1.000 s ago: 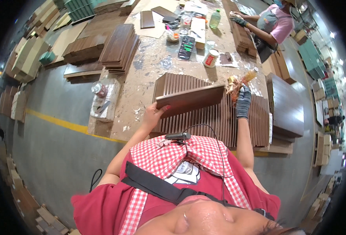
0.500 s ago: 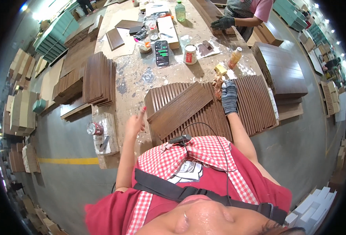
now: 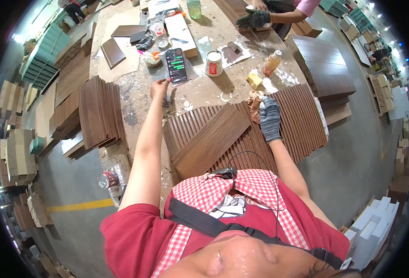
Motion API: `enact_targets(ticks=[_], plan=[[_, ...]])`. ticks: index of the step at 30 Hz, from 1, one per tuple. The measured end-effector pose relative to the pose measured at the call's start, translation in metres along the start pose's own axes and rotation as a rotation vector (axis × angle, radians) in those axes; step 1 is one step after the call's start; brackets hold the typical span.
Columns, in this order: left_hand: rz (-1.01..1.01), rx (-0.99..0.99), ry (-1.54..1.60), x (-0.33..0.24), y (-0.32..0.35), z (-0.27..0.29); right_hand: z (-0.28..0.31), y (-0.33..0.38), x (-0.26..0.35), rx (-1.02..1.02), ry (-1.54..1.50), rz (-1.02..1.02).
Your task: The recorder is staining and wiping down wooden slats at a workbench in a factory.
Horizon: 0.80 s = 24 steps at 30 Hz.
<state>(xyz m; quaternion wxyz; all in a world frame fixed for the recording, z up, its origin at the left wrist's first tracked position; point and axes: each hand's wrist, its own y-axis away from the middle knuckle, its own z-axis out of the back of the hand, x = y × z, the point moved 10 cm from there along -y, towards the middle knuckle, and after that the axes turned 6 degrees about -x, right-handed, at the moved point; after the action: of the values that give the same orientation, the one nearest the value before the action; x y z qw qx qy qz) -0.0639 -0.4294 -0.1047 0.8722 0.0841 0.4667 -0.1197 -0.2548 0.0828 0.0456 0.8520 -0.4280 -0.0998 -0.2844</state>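
My bare left hand [image 3: 160,87] reaches out to the lower left corner of a smartphone [image 3: 175,66] lying on the worktable. Its index finger is extended to the phone's edge, the other fingers look curled, and I see nothing held. In a grey striped work glove, my right hand [image 3: 270,118] holds a crumpled brown-stained rag [image 3: 254,106] against a row of grooved dark brown wood strips [image 3: 299,120]. The palm side is hidden. One flat brown wood board [image 3: 212,139] lies slanted across the strips, left of the rag.
Behind the strips are a white can [image 3: 213,63], a yellow sponge [image 3: 254,79] and an amber bottle [image 3: 272,63]. Stacked brown boards [image 3: 100,111] stand left. Across the worktable [image 3: 139,102], a co-worker's gloved hand [image 3: 254,19] is at work. A tin [image 3: 107,179] sits at the near left corner.
My left hand has moved forward from beside the slanted board to the phone. The right hand stays on the rag. The whole view has shifted slightly.
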Motion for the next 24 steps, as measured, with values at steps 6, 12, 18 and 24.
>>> enact_targets(ticks=[6,12,18,24], plan=[[0.064,0.063,0.012,0.001,-0.018,-0.024,-0.002,-0.007,0.002,0.02,0.006,-0.019],[0.073,0.127,-0.036,-0.003,-0.004,-0.014,0.01,0.001,0.004,0.031,0.012,-0.031],[0.001,0.139,0.105,-0.003,0.003,-0.009,0.012,0.007,0.006,0.011,0.033,0.002],[-0.031,0.107,0.067,0.001,0.008,-0.006,0.013,0.009,0.007,0.004,0.038,0.0]])
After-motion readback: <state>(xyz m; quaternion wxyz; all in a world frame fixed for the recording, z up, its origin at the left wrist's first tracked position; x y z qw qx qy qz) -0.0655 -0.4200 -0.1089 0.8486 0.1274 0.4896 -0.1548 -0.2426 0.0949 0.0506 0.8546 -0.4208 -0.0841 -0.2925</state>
